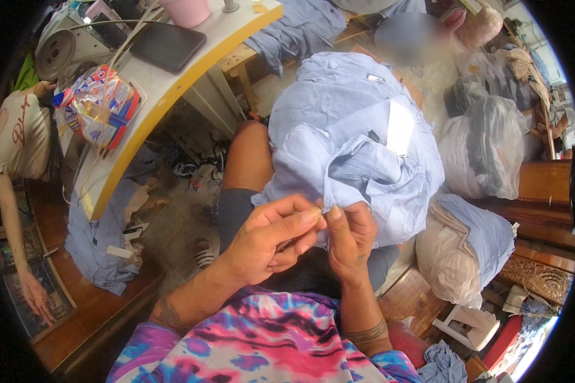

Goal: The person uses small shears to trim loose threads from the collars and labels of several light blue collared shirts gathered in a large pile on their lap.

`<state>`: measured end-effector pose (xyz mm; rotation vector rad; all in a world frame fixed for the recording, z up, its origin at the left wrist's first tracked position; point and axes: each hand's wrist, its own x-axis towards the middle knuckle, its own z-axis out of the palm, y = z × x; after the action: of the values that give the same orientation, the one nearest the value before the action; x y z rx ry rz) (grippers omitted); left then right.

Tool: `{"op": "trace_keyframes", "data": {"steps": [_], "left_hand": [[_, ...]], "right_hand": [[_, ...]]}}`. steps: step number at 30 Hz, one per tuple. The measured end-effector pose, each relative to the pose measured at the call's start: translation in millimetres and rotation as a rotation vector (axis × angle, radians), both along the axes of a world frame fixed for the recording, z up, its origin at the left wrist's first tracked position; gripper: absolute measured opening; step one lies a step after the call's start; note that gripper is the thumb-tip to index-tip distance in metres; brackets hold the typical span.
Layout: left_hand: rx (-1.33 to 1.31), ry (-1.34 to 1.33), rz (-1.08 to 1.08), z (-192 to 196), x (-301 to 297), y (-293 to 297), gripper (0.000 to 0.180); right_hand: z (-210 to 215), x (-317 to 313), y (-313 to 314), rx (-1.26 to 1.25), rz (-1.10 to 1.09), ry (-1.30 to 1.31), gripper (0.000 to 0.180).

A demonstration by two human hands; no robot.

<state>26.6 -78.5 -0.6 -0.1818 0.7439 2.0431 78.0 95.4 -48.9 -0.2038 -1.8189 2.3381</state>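
A light blue shirt (358,134) lies bunched over my lap and knee. My left hand (271,239) and my right hand (350,236) meet at the shirt's lower edge, fingertips pinched together on a fold of the fabric. Something small and thin may be between the left fingers, but it is too small to make out. A white label patch (399,127) shows on the shirt.
A white and yellow sewing table (172,83) at upper left carries a dark tablet (167,46), a pink cup (186,11) and a bag of snacks (99,105). Another person (19,147) stands at far left. Bags of garments (485,147) and a bundle (466,246) sit at right.
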Motion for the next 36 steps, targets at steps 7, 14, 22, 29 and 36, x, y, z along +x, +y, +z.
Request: {"op": "trace_keyframes", "data": {"steps": [7, 14, 22, 29, 36], "left_hand": [[-0.128, 0.095, 0.010, 3, 1, 3, 0.023], [-0.168, 0.115, 0.028, -1, 2, 5, 0.023], [0.051, -0.109, -0.004, -4, 1, 0, 0.023], [-0.212, 0.222, 0.124, 0, 0, 0, 0.025], [-0.264, 0.258, -0.069, 1, -34, 15, 0.020]], "right_hand": [[11, -2, -6, -0.189, -0.005, -0.045, 0.012], [20, -4, 2, -0.092, 0.041, -0.089, 0.013], [16, -3, 3, -0.002, 0.043, -0.050, 0.014], [19, -2, 0, -0.235, 0.084, -0.112, 0.015], [24, 0, 21, -0.165, 0.220, -0.171, 0.016]]}}
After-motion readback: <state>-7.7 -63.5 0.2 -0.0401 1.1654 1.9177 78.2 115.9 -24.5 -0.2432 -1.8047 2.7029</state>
